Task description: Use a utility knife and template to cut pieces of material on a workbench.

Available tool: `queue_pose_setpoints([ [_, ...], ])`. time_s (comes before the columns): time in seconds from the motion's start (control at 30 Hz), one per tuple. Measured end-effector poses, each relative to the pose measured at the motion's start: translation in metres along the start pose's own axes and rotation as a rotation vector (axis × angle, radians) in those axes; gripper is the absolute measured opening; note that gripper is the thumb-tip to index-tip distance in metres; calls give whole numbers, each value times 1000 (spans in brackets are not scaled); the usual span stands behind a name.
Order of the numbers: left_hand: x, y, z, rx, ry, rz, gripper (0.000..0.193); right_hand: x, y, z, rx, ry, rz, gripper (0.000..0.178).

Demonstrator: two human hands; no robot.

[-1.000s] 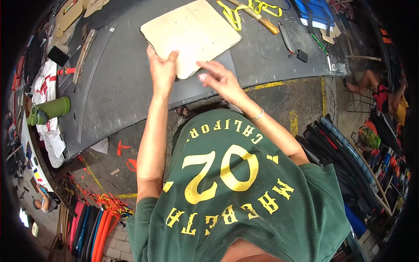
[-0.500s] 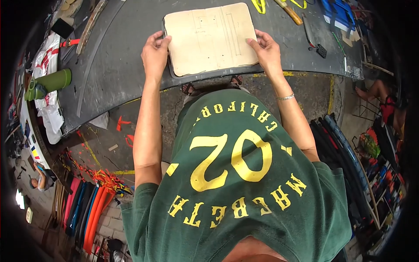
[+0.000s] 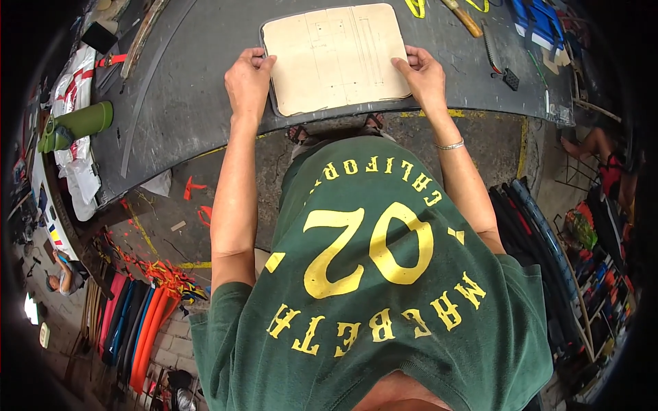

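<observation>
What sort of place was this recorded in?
Most likely a cutting or sewing workshop: a line-marked tan board over a broad dark worktable, what look like colourful fabric rolls at lower left, and orange scraps on the floor.

PASS: tabletop (image 3: 188,89), left hand (image 3: 248,85) to grey strip (image 3: 128,147) | BLOCK: tan board (image 3: 336,61), wooden handle (image 3: 465,20), coiled cord (image 3: 491,51) | far-left: dim, seemingly cluttered

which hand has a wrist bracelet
The right hand, at the right edge of the cardboard: a silvery bracelet circles its wrist; the left hand has none.
</observation>
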State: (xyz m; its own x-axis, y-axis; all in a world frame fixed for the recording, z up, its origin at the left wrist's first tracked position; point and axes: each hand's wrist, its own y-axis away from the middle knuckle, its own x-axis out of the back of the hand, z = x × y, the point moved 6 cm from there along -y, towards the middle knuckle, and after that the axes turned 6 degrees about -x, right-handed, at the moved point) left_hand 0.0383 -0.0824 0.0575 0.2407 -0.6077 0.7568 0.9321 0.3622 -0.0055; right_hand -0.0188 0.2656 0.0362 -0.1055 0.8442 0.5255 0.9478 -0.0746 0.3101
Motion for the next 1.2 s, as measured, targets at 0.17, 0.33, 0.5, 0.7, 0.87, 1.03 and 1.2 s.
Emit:
queue_pose_setpoints([
  [0.17,-1,-2,-1,-17,-47,-5,35,1,-2,-2,25,114,19,46],
  [0.33,-3,-5,-5,-51,-54,-8,34,5,0,-9,11,146,14,49],
  [0.5,-3,-7,-11,-38,-61,-5,32,9,-9,-10,82,260,22,43],
  [0.7,-4,-10,-11,-44,-74,-18,32,12,-18,-4,85,330,33,41],
  [0.87,-4,-10,-10,-44,-72,-16,32,11,-21,1,144,316,47,37],
  [1.03,-6,-11,-11,-37,-69,-31,32,11,-20,3,151,308,55,35],
  [1.2,-6,-10,-16,-26,-39,-15,32,10,-19,1,147,293,37,35],
])
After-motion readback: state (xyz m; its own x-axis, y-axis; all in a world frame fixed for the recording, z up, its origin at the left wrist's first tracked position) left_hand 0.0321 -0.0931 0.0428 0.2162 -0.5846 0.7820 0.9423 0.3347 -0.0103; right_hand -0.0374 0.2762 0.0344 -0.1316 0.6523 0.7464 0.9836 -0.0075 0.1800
